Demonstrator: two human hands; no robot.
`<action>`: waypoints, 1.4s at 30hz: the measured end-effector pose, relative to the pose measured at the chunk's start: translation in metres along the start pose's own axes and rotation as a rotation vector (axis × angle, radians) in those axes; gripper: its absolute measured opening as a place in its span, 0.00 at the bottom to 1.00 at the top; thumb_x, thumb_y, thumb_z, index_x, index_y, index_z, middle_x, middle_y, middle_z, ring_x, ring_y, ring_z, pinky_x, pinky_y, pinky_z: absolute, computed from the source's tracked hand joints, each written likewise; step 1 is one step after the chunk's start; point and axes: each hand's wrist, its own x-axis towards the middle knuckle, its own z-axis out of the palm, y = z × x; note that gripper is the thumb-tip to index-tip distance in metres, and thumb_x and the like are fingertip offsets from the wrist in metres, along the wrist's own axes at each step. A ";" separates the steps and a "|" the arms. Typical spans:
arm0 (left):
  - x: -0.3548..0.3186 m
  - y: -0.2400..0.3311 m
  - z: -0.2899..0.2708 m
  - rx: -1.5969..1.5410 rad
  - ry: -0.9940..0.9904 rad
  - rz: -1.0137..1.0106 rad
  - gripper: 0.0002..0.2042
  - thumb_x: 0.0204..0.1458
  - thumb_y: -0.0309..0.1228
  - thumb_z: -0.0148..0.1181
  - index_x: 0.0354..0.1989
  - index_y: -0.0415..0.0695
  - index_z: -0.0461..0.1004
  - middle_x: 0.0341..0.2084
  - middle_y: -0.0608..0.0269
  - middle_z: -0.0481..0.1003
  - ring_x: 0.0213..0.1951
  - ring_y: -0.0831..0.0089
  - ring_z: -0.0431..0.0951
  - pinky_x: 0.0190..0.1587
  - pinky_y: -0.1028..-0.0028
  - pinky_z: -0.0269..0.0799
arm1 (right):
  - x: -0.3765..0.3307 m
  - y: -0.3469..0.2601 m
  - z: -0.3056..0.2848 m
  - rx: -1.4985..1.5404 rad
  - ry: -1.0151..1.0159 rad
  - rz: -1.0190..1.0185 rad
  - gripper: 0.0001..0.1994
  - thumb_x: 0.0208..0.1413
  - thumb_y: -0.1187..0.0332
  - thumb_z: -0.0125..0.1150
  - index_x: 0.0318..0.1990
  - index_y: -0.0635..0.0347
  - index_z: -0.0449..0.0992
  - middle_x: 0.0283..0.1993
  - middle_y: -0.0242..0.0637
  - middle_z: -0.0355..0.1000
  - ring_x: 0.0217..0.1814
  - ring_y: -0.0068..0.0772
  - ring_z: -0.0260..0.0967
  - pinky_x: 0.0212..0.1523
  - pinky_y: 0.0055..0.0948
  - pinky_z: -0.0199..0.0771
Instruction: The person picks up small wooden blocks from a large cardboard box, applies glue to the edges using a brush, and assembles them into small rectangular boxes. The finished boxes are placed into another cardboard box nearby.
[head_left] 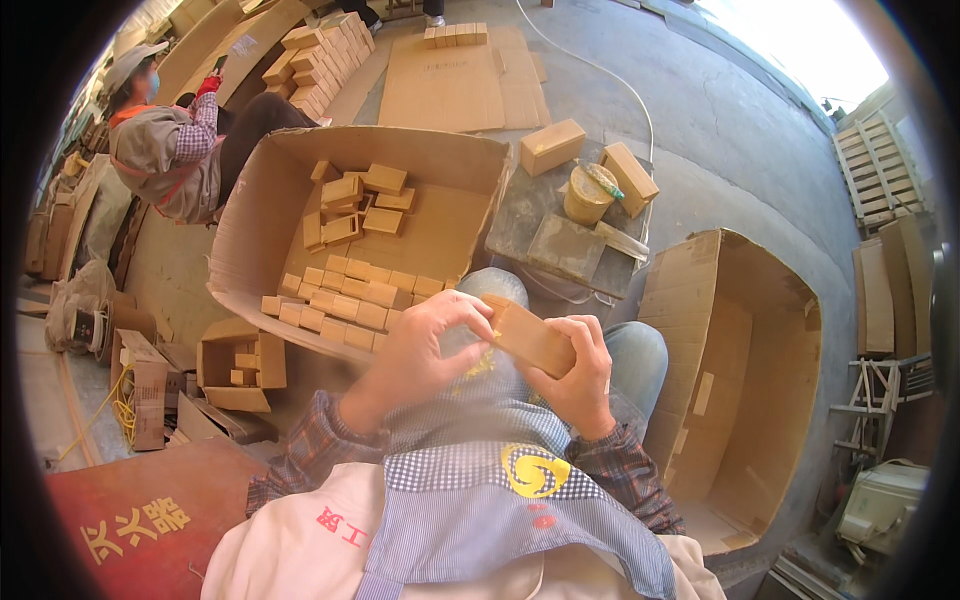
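Observation:
A small wooden box (532, 338) is above my lap, its long side running from upper left to lower right. My right hand (582, 372) grips its right end, thumb below and fingers along the far side. At the other end, the fingers of my left hand (425, 345) curl against the box near a yellowish smear. Whether it has an open side cannot be made out. Yellow crumbs (480, 362) lie on my apron just under it.
Ahead left, a large carton (455, 150) holds several wooden boxes (360, 300). A low stand (565, 245) carries a tub (588, 195) and two wooden boxes (552, 147). At right stands another open carton (690, 300). A person (165, 150) sits at far left beside stacked boxes (325, 60).

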 end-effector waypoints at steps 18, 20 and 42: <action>0.020 -0.029 0.002 -0.124 -0.128 -0.151 0.30 0.45 0.30 0.82 0.56 0.39 0.73 0.48 0.59 0.78 0.52 0.70 0.78 0.62 0.68 0.72 | 0.026 0.013 -0.015 0.246 -0.250 0.095 0.26 0.47 0.67 0.80 0.53 0.64 0.78 0.46 0.38 0.75 0.49 0.32 0.74 0.50 0.31 0.76; 0.017 -0.038 0.000 -0.125 -0.099 -0.161 0.31 0.44 0.32 0.82 0.55 0.38 0.73 0.47 0.60 0.77 0.49 0.73 0.78 0.58 0.68 0.75 | 0.053 0.033 -0.017 0.245 -0.208 0.075 0.24 0.50 0.68 0.78 0.55 0.64 0.79 0.46 0.39 0.76 0.50 0.32 0.75 0.52 0.31 0.77; 0.024 -0.064 -0.018 -0.068 0.102 -0.275 0.32 0.43 0.33 0.83 0.55 0.36 0.73 0.43 0.59 0.80 0.45 0.72 0.80 0.52 0.70 0.77 | 0.158 0.074 -0.001 -0.148 0.042 0.041 0.04 0.59 0.77 0.66 0.40 0.63 0.77 0.33 0.41 0.74 0.34 0.40 0.77 0.35 0.31 0.74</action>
